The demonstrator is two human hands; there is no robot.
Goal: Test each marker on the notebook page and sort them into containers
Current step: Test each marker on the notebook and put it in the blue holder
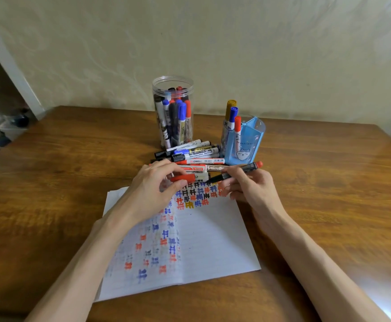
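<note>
Right hand (250, 185): grip closed round the marker (251, 167), a dark barrel with a red rear end. Its uncapped tip points left, over the far edge of the notebook (213, 240). Left hand (152, 182): grip pinching the red cap (183, 178), just beside the marker tip, over the same edge. The notebook lies open on the bench (317, 194), with red, blue and black test marks on its pages. Just beyond the notebook lies a pile of loose markers (197, 156). Beyond the pile stand a clear jar (173, 83) of markers and, to its right, a blue holder (245, 147) with 3 markers.
</note>
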